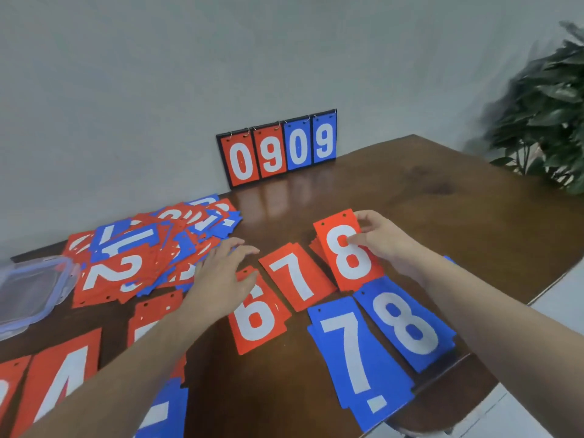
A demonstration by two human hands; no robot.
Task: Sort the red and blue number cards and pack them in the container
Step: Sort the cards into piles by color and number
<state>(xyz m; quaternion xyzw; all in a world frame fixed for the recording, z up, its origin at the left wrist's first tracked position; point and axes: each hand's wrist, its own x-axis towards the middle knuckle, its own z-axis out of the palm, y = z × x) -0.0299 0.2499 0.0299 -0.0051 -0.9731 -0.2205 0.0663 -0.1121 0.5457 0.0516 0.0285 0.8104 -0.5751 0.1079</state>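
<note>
Red and blue number cards cover a brown wooden table (410, 191). My right hand (384, 240) pinches a red 8 card (343, 273) by its upper right edge, over a small stack of red cards. Left of it lie a red 7 (297, 276) and a red 6 (256, 317). In front sit a blue 7 (357, 358) and a blue 8 (407, 324). My left hand (221, 276) hovers with spread fingers above the red 6, beside a mixed heap of cards (142, 248) at the left. A clear plastic container (28, 289) stands at the far left edge.
A black flip scoreboard (278, 148) showing 0909 leans against the grey wall at the back. More red cards (60, 384) and a blue card (164, 409) lie at the near left. A leafy plant (550, 115) stands beyond the table's right corner.
</note>
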